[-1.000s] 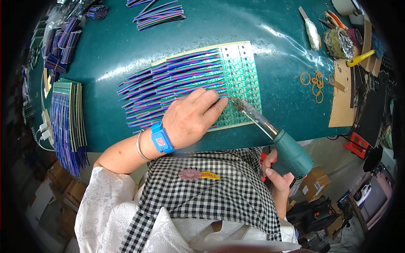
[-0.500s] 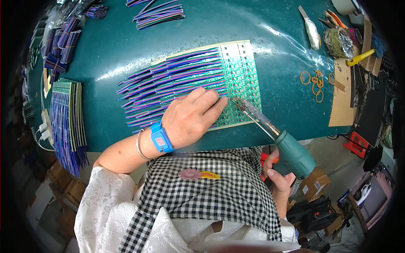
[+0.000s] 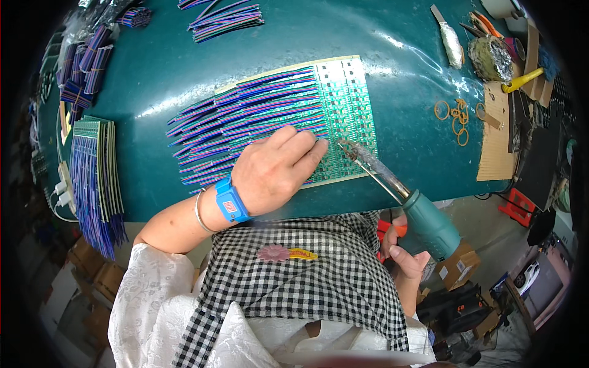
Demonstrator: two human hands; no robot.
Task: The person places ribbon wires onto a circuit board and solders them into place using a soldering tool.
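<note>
A green circuit board panel (image 3: 350,116) lies on the table with rows of blue, pink and black ribbon wires (image 3: 276,101) running left from it. My left hand (image 3: 273,172), wearing a blue wrist strap (image 3: 230,202), rests over the lower rows. Its thumb and forefinger are pinched at the wire ends beside the bare board; the wire between them is mostly hidden. My right hand (image 3: 406,254) grips a soldering gun (image 3: 429,227) with a green body, partly behind it. The dark tip hovers at the board, just right of my left fingertips.
Wired boards (image 3: 95,172) are stacked at the left edge, below tied wire bundles (image 3: 92,64). More loose wires (image 3: 227,21) lie at the back. Rubber bands (image 3: 459,119), cardboard (image 3: 497,141), a foil-wrapped blade (image 3: 451,46) and a foil-lined roll (image 3: 491,58) sit on the right.
The whole view has shifted slightly. The soldering gun's tip is a little farther right of my left fingertips; the left hand keeps its pinch.
</note>
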